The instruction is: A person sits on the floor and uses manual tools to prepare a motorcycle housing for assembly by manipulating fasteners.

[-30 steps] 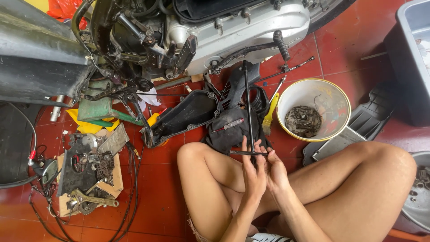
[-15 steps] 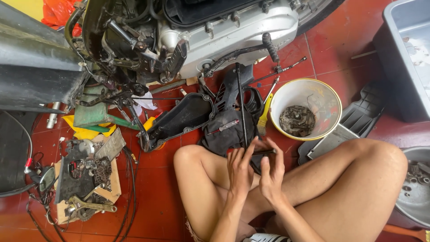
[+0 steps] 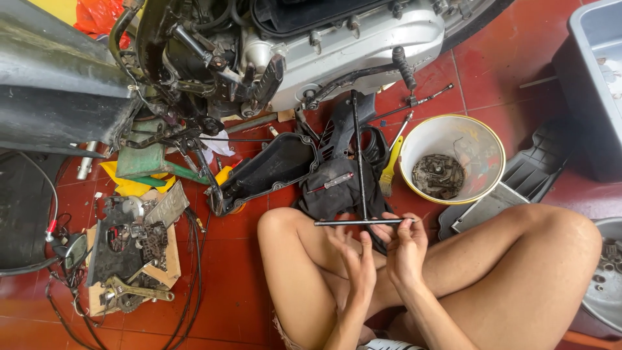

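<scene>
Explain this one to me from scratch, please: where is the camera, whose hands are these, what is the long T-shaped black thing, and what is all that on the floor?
The camera sits on the person's head and looks down, so the bare crossed legs and both hands are their own. They sit on a red tiled floor before a scooter engine with its covers off. The right hand grips the crossbar of a black T-handle wrench, whose long shaft points towards the engine. The left hand is open just under the crossbar; contact is unclear. Around them lie a white bucket holding dark metal parts, black plastic covers, a yellow-handled brush, small parts on cardboard and a grey tub.
</scene>
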